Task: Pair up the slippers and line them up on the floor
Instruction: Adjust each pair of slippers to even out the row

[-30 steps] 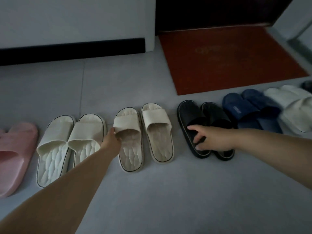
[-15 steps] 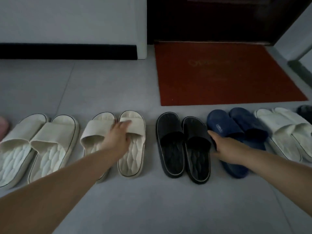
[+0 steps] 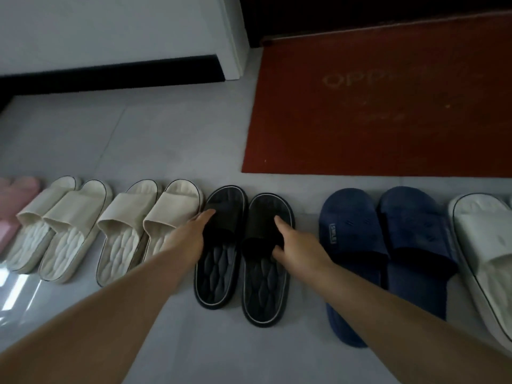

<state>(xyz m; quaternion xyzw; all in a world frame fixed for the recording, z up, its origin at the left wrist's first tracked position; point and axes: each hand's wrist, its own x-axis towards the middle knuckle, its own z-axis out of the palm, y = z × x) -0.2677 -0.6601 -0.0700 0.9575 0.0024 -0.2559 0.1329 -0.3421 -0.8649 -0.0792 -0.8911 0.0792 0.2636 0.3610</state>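
You have two pieces of lettering in view. On the red doormat (image 3: pixel 388 106), faded pale capitals run across the upper part; you can make out "OPP" at the start, and the rest of the word blurs out. Fainter lines below it on the mat are not legible. On the left navy slipper (image 3: pixel 352 245), a small pale rectangular tag sits on the strap's outer side, its letters running vertically; they are too small to read with certainty. The other slippers show you no readable marks.
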